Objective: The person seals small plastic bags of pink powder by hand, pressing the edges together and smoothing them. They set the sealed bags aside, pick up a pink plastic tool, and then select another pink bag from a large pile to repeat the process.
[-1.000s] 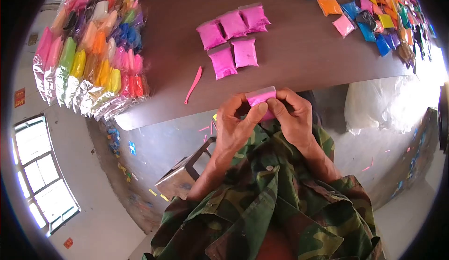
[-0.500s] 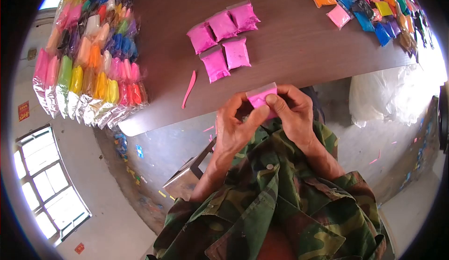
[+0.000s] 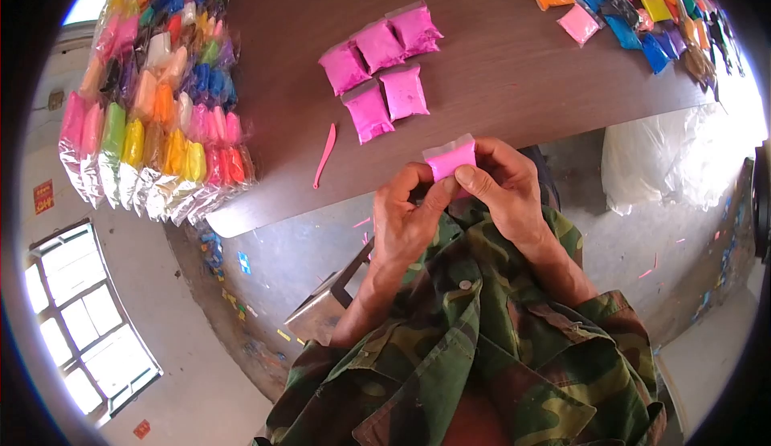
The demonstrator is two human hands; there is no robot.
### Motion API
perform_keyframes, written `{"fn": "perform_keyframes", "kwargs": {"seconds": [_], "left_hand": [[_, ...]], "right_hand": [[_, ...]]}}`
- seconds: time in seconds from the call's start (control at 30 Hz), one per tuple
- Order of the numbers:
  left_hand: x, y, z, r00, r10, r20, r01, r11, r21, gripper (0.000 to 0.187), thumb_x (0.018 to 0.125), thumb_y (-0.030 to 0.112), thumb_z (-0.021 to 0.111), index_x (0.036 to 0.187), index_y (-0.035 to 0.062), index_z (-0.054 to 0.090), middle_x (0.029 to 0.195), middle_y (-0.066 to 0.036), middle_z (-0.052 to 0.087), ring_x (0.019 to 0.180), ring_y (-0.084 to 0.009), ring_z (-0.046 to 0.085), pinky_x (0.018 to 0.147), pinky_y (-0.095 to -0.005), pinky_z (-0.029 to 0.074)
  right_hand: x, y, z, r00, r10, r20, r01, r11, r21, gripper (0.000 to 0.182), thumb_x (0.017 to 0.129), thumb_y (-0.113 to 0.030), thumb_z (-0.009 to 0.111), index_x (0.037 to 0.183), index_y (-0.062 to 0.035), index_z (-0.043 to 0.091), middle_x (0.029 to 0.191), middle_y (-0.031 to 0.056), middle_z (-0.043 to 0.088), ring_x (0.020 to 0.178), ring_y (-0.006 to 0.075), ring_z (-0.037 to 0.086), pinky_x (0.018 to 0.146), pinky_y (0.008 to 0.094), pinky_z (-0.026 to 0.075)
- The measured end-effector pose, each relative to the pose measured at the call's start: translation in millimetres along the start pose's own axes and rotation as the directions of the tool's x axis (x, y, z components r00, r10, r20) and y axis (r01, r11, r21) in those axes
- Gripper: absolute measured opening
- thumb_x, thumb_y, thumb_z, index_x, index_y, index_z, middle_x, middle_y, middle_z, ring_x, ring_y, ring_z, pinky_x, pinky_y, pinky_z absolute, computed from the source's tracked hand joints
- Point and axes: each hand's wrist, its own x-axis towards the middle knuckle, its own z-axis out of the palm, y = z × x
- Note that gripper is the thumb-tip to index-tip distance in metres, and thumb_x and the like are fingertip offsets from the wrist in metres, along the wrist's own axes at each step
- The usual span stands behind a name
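Observation:
Between my two hands, just off the table's front edge, is a small clear packet of pink clay-like material (image 3: 451, 159). My left hand (image 3: 407, 211) pinches its left side with thumb and fingers. My right hand (image 3: 507, 193) grips the right side, its thumb pressed on the packet's lower front. The packet's lower part is hidden behind the thumbs. Beyond my hands several similar pink packets (image 3: 404, 91) lie in two rows on the table. Left of these is a thin pink plastic knife-shaped tool (image 3: 324, 155).
The brown table (image 3: 273, 109) carries rows of bagged coloured packets (image 3: 144, 153) along its left. Loose coloured packets (image 3: 622, 12) are heaped at the far right. A translucent white plastic bag (image 3: 662, 161) hangs or stands by the right edge. A metal-coloured stool-like object (image 3: 325, 305) is below left.
The packet's top edge has tipped up slightly and more of its pink face shows. My thumbs have shifted a little lower on it. Both hands still hold it.

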Motion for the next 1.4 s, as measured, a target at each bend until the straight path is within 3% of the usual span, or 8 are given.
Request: {"fn": "perform_keyframes", "kwargs": {"seconds": [0.2,0.53,0.8,1.1,1.2,1.4], "left_hand": [[-0.9,4.5,7.1,1.000,-0.025,0.012,0.027,0.975,-0.219,0.028,0.100,0.020,0.081,0.111,-0.0052,0.073,0.095,-0.008,0.079,0.089,-0.0115,0.071,0.079,-0.0294,0.057],[0.7,-2.1,-2.0,1.000,-0.004,0.017,0.005,1.000,-0.024,0.021,0.101,0.015,0.080,0.105,-0.0045,0.073,0.087,-0.005,0.077,0.081,-0.0097,0.069,0.074,-0.0282,0.056],[-4.6,5.4,10.0,0.994,-0.072,-0.083,0.046,0.959,-0.278,0.024,0.102,0.018,0.079,0.108,-0.0042,0.073,0.090,-0.004,0.075,0.081,-0.0085,0.065,0.072,-0.0260,0.052],[1.7,-5.1,1.6,0.980,0.152,-0.126,-0.149,0.988,0.038,0.023,0.102,0.017,0.078,0.092,0.0001,0.066,0.074,0.004,0.061,0.068,-0.0049,0.048,0.058,-0.0269,0.040],[-0.2,0.9,-0.6,0.987,0.122,-0.102,-0.117,0.992,0.054,0.021,0.102,0.016,0.079,0.096,-0.0013,0.068,0.077,0.003,0.064,0.070,-0.0047,0.051,0.061,-0.0260,0.043],[-2.3,-0.2,7.0,0.997,0.021,-0.075,-0.041,0.962,-0.271,0.022,0.103,0.016,0.077,0.107,-0.0046,0.070,0.088,0.000,0.068,0.077,-0.0059,0.057,0.066,-0.0244,0.046]], "right_hand": [[0.2,6.9,-1.8,0.997,-0.053,-0.055,0.050,0.997,-0.061,0.021,0.103,-0.003,0.073,0.123,0.0050,0.068,0.110,0.0092,0.076,0.097,0.0121,0.072,0.084,0.0278,0.062],[-0.3,-8.3,3.7,0.991,0.133,-0.021,-0.134,0.991,-0.031,0.025,0.106,-0.012,0.073,0.124,0.0051,0.069,0.104,0.0060,0.075,0.093,0.0105,0.071,0.084,0.0274,0.061],[-3.2,2.3,1.6,0.999,-0.028,-0.027,0.023,0.986,-0.166,0.021,0.106,-0.009,0.072,0.121,0.0051,0.070,0.102,0.0040,0.075,0.092,0.0073,0.068,0.080,0.0245,0.056],[-4.0,-4.0,8.5,0.999,0.024,-0.034,-0.030,0.985,-0.171,0.019,0.108,-0.009,0.068,0.121,0.0047,0.070,0.100,0.0020,0.073,0.090,0.0061,0.066,0.078,0.0232,0.053],[-3.6,-0.3,4.8,1.000,0.006,-0.020,-0.009,0.986,-0.169,0.019,0.108,-0.009,0.068,0.121,0.0048,0.070,0.100,0.0022,0.073,0.089,0.0059,0.066,0.077,0.0229,0.053],[-1.8,-0.4,5.9,0.997,-0.076,-0.017,0.070,0.969,-0.238,0.018,0.106,-0.007,0.070,0.120,0.0043,0.071,0.097,0.0022,0.073,0.087,0.0053,0.065,0.074,0.0229,0.053]]}}
